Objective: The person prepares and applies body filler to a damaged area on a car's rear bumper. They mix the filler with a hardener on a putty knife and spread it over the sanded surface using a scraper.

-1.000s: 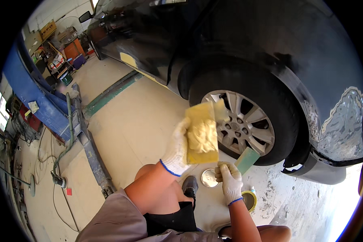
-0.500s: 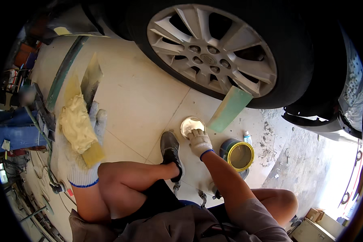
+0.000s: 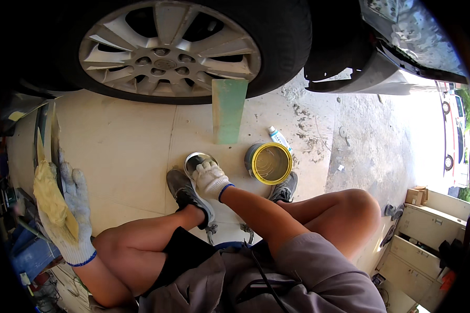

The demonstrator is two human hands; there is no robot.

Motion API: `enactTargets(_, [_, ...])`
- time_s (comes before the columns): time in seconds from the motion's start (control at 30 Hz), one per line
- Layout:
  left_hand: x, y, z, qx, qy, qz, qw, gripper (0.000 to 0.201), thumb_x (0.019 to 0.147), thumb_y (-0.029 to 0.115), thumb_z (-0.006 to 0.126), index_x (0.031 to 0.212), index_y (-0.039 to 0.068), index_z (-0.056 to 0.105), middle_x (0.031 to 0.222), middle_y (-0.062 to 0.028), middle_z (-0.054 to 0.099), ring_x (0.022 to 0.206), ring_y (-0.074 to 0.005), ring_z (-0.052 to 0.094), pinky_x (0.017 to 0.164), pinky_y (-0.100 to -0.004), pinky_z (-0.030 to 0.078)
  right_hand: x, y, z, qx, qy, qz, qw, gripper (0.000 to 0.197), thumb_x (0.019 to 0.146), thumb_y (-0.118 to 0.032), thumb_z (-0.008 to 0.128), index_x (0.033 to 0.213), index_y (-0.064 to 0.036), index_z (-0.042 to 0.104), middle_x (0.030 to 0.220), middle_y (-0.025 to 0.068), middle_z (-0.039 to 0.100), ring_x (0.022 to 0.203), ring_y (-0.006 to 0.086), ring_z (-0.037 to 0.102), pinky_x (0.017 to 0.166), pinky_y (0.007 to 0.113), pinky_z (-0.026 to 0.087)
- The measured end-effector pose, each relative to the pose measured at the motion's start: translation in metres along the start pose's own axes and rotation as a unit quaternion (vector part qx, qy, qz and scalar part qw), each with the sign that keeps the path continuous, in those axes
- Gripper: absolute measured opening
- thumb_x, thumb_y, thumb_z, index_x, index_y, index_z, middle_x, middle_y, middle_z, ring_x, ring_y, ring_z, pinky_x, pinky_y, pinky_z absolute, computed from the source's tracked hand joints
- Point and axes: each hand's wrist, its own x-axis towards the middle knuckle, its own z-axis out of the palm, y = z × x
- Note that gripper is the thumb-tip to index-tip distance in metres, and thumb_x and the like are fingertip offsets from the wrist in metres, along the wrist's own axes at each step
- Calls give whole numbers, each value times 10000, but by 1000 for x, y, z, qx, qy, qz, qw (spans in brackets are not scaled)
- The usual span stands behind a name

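Observation:
My left hand (image 3: 82,203), in a white knit glove with a blue cuff, carries a yellow spreader (image 3: 72,227) heaped with cream-coloured putty (image 3: 49,195). A thin dark blade (image 3: 55,136) sticks up beyond the fingers; its lower part is hidden. My right hand (image 3: 212,180), gloved alike, has its bent fingers on a round shiny metal lid (image 3: 190,163) on the floor beside my shoe. To the right of that hand stands an uncovered tin (image 3: 250,159) with a yellow rim and greyish paste inside. Behind it lies a white and blue tube (image 3: 280,138).
A car wheel (image 3: 164,64) fills the far side, with a flat green sheet (image 3: 228,112) in front of its tyre. My shoes (image 3: 185,190) stand near the lid and the tin. At the far right are a beige cabinet (image 3: 423,224) and a cardboard box (image 3: 416,196).
The view has turned, shifting wheel and tin to the left. My right fingers now reach further over the lid. My left hand still carries the loaded spreader.

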Motion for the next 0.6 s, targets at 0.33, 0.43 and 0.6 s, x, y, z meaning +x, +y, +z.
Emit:
enactTargets(0.33, [13,-31,29,-45,61,-6,997,544,1073,348,498,1514,31,462,1546,-135,501,1398,-320,477,1171,-475,387,-131,36,-94,316,279,309,852,526,899,-180,670,1399,-80,541,1166,174,721,1090,327,707,952,416,543])
enactTargets(0.43, [19,-40,40,20,97,11,995,532,1079,324,492,1519,27,447,1539,-138,500,1377,-302,500,1145,-458,421,-181,61,-142,414,317,284,805,367,897,-178,740,1223,-35,651,1109,123,750,1013,199,711,898,335,551])
enactTargets(0.6, [14,-54,47,115,101,12,988,513,1090,285,483,1526,20,423,1526,-142,499,1344,-273,537,1103,-429,477,-255,10,-283,273,486,127,820,217,924,-124,746,1099,-23,666,897,42,696,807,89,614,717,260,527])
